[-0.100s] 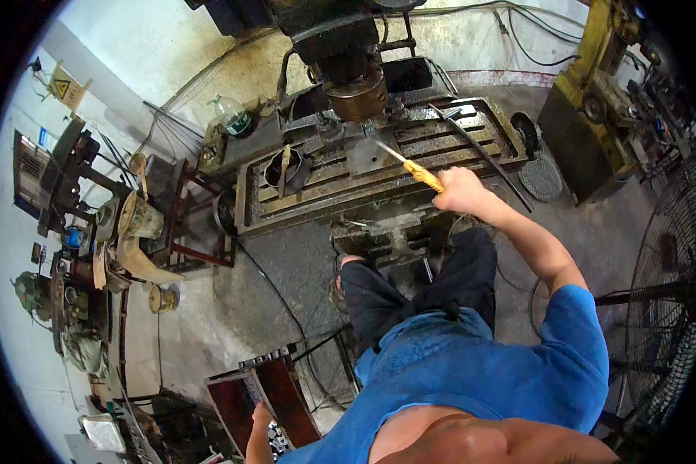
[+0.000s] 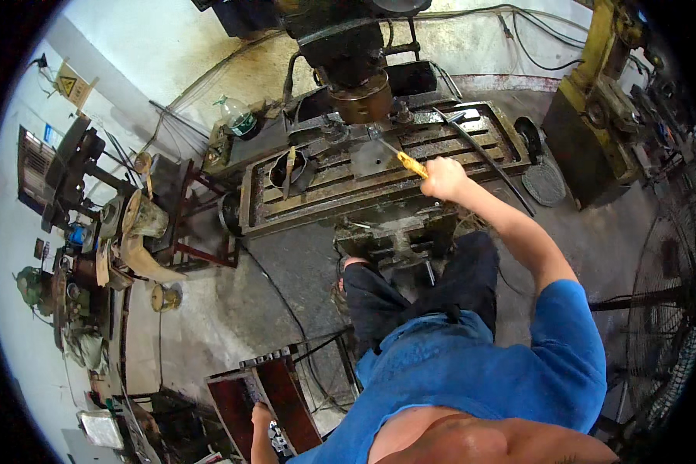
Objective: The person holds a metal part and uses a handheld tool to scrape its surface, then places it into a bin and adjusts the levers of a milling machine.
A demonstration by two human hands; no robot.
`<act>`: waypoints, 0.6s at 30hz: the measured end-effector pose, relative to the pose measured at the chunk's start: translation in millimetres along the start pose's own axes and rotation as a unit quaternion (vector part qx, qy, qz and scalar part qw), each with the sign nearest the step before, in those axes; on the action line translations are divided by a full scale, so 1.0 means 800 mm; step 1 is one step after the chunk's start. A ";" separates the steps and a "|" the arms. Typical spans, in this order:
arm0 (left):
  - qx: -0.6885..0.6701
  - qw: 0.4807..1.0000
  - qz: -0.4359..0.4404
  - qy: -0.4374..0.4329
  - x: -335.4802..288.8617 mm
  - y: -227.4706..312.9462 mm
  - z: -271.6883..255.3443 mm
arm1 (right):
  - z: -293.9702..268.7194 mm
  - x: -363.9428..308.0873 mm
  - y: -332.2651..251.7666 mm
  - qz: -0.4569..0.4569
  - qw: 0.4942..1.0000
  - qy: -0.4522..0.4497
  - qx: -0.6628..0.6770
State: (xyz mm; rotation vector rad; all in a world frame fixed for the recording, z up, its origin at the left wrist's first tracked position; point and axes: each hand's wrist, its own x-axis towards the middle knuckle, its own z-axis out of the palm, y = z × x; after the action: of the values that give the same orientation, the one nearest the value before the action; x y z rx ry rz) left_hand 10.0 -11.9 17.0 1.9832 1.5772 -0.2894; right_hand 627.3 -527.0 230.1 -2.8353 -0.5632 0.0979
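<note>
My right hand (image 2: 444, 179) is closed around a yellow-handled tool (image 2: 412, 164) with a thin metal rod at its front. The rod points left and away, its tip close under the round brownish spindle head (image 2: 361, 98) of a milling machine. Below that head, a flat grey plate (image 2: 373, 159) with a small hole lies on the slotted machine table (image 2: 317, 203). At the lower left, my left hand (image 2: 262, 415) is over a dark red tray (image 2: 288, 394), beside small shiny metal pieces (image 2: 278, 441). Its fingers are too small to make out.
A cut-open dark container (image 2: 305, 172) with a flat stick stands on the machine table's left part. A long dark bar (image 2: 483, 155) lies across its right end. A clear bottle (image 2: 238, 117) stands behind. To the right is a large fan (image 2: 657, 301).
My right hand has shifted slightly left and away with the yellow-handled tool, bringing its rod nearer the spindle head. My left hand stays at the tray.
</note>
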 end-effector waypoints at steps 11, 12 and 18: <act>-0.621 0.769 0.148 0.038 -0.100 0.188 -0.118 | 0.003 0.001 0.012 0.025 0.999 -0.017 0.018; -0.636 0.757 0.148 0.033 -0.112 0.235 -0.120 | 0.006 -0.008 0.015 0.015 0.999 -0.040 0.010; -0.690 0.634 0.287 -0.200 -0.070 0.404 -0.080 | -0.019 -0.035 0.008 0.057 0.996 0.005 0.061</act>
State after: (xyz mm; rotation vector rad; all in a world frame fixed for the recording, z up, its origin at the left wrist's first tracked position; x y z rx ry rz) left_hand 287.7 -63.5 195.6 0.8829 0.3764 0.5773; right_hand 605.5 -546.6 243.4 -2.7455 -0.3795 0.1332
